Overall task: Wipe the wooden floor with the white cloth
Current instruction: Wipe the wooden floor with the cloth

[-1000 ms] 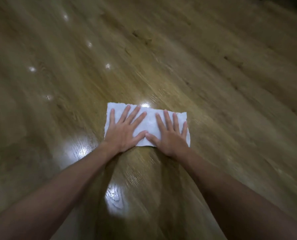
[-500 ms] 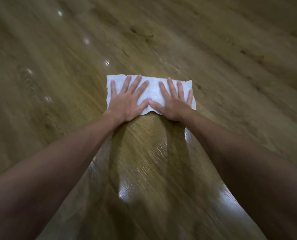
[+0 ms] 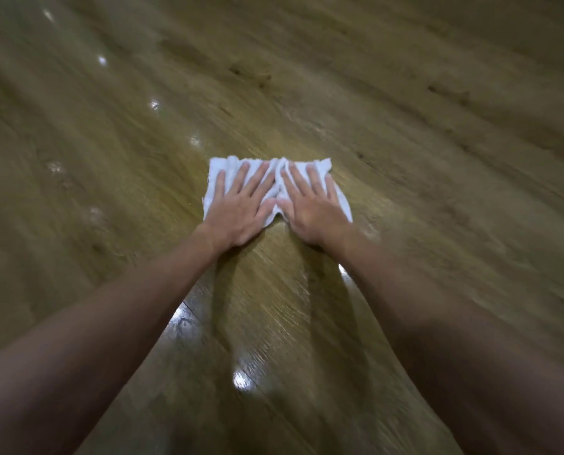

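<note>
At the far left of the frame the wooden floor point(image 3: 77, 133) runs away in blurred brown planks, with small bright glints strung along the upper left.

Just left of centre, the left hand point(image 3: 241, 208) lies palm down on the white cloth point(image 3: 321, 167), fingers straight and spread; it grips nothing and simply presses. The cloth sits a little above the middle of the frame, flat on the boards under both palms. A ridge of bunched fabric stands up between the two hands, where the thumbs nearly meet.

Right of that ridge, the right hand point(image 3: 310, 211) presses in the same way, fingers long and fanned, curled round nothing. Only a strip of cloth shows past the fingertips and at the lower right corner.

To wipe well from here, I judge the weight should go through the heels of both palms evenly, so the cloth slides as one sheet. The hands would do better set slightly wider, which would pull the middle ridge flat and put more fabric on the wood. Strokes should follow the grain and overlap.

The lower centre shows a glossy patch with bright reflections; whether it is wet I cannot tell.
</note>
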